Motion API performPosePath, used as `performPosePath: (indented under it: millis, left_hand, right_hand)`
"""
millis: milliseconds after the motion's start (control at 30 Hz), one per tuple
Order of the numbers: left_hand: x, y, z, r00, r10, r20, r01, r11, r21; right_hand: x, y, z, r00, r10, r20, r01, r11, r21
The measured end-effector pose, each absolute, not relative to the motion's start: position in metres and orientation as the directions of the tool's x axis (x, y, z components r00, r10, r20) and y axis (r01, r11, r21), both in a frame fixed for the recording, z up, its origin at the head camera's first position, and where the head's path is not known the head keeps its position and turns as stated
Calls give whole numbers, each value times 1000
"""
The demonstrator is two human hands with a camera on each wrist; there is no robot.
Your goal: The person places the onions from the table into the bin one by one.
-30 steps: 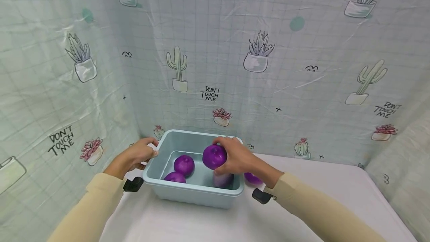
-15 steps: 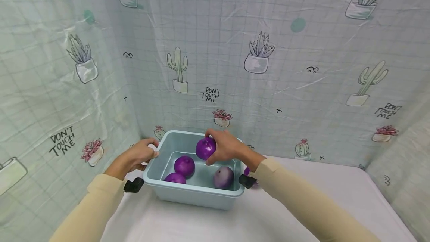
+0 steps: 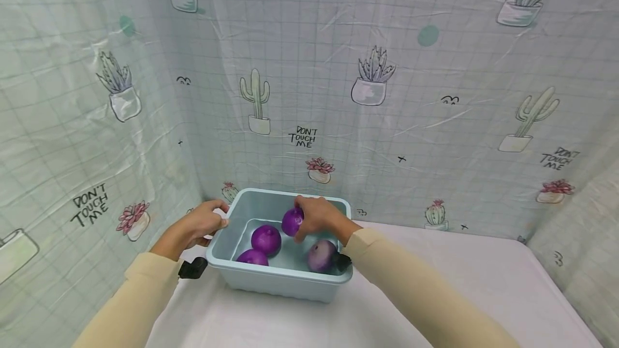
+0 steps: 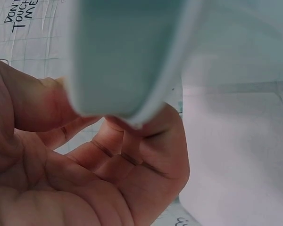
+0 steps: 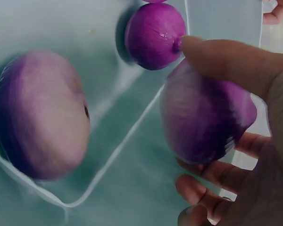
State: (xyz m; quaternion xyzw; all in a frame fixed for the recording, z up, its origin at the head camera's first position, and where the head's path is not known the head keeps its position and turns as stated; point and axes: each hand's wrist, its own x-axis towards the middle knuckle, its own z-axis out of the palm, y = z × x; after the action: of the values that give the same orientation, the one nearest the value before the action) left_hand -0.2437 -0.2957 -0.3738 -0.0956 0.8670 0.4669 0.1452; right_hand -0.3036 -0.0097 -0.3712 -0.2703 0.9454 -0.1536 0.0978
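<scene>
A pale blue plastic bin sits on the table, its left rim pinched between the thumb and fingers of my left hand. That grip also shows close up in the left wrist view, with the bin wall between thumb and curled fingers. Low inside the bin's back part, my right hand grips a purple onion. Two more purple onions, one behind and one in front, lie in the bin's left part. A paler onion with a small dark spot lies at its right, below my right wrist.
The white-covered table extends to the right of the bin. Close behind the bin hangs a sheet printed with cacti, and it also runs along the left side. Black wrist cameras, left and right, hang under the sleeves.
My right hand has moved left and then down into the bin with the onion. A purple onion on the table right of the bin is now hidden by my right arm. The left hand stays put.
</scene>
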Motion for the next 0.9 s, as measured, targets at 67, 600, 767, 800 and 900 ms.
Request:
performPosePath:
  millis: [67, 600, 767, 800, 900]
  left_hand:
    - [-244, -296, -374, -938, -25, -346, -304, 541, 784]
    - [-244, -294, -373, -939, -26, -342, -301, 543, 784]
    - [-245, -295, -375, -939, -30, -342, -302, 545, 782]
    - [-245, -295, -375, -939, -30, -342, -302, 546, 782]
    - [-244, -296, -374, -940, -28, -340, -298, 549, 781]
  right_hand:
    - [-303, -11, -375, -839, -532, -117, -470, 816, -337]
    - [-296, -16, -387, -871, -456, -183, -399, 874, -277]
    - [-295, -15, -386, -876, -424, -228, -373, 897, -236]
    - [-295, -15, -385, -875, -422, -237, -372, 900, -228]
    - [-295, -16, -383, -867, -423, -264, -382, 904, -194]
